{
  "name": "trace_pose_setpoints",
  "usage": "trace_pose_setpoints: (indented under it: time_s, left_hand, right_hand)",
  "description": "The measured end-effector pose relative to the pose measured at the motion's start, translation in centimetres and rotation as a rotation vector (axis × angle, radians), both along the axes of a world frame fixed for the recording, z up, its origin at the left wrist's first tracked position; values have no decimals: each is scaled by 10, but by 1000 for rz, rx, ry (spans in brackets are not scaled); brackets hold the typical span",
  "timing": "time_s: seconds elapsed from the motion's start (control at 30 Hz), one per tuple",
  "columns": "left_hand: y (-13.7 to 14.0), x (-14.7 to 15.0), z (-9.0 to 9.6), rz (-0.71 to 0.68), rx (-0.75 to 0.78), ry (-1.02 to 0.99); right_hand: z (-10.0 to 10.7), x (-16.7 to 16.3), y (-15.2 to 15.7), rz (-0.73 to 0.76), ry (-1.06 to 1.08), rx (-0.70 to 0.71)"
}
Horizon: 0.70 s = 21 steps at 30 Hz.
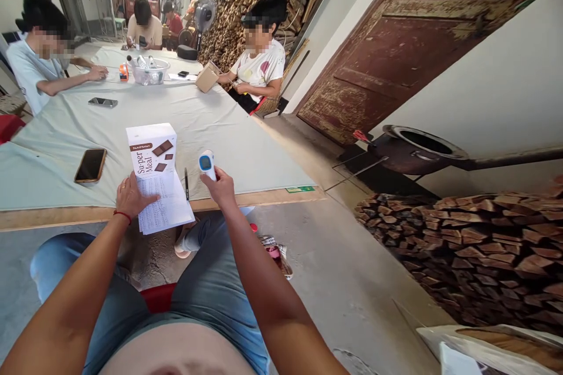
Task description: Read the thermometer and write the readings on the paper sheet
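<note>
In the head view my left hand (pixel 134 196) is at the left edge of an unfolded printed leaflet (pixel 165 184), its thumb across the page. The leaflet's upper panel shows brown chocolate pieces and the words "Super Meal"; its lower part, with rows of small marks, hangs past the table edge. My right hand (pixel 221 187) is closed around a white and blue infrared thermometer (pixel 207 165), its small screen facing me. Between the leaflet and the thermometer lies a black pen (pixel 186 184). A phone in a brown case (pixel 90 165) rests left of the leaflet.
A cloth-covered table (pixel 246 155) extends ahead, bearing a grey phone (pixel 102 102), a clear plastic basket (pixel 151 74) and an orange tape measure (pixel 124 72). Several people sit around it; one on the right holds a cardboard box (pixel 207 77). Stacked firewood (pixel 475 252) stands on my right.
</note>
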<state>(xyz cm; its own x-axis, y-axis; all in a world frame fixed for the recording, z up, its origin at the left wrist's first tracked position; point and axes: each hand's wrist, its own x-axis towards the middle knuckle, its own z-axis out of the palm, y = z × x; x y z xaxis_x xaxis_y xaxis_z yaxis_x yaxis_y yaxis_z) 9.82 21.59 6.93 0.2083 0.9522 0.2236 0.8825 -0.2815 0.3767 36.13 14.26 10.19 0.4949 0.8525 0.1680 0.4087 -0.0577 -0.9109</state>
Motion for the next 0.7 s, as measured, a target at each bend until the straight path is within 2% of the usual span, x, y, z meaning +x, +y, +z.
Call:
trace_pose_setpoints:
  time_s: [0.1, 0.2, 0.27, 0.33, 0.4, 0.5, 0.57, 0.63, 0.7]
  left_hand:
    - [0, 0, -1, 6, -16, 1]
    - [-2, 1, -4, 7, -19, 1]
    - [-3, 2, -6, 7, -24, -2]
    - [-4, 3, -7, 7, -33, -10]
    - [-5, 3, -8, 0, -33, -18]
    - [-6, 3, -9, -14, -18, -27]
    - [-6, 3, -9, -12, -15, -29]
    - [-6, 4, -9, -2, -26, -28]
    - [-7, 4, -9, 1, -40, -24]
  right_hand:
    - [-9, 18, 27, -54, -312, -290]
    - [-23, 28, 41, -72, -517, -430]
    - [-31, 29, 43, -103, -614, -415]
    - [-37, 23, 43, -114, -702, -332]
    - [-38, 11, 42, -24, -753, -259]
    - [-36, -13, 45, 145, -736, -359]
    - [-33, -24, 47, 180, -721, -446]
    - [-31, -27, 48, 204, -699, -442]
    - [-32, -24, 46, 222, -619, -352]
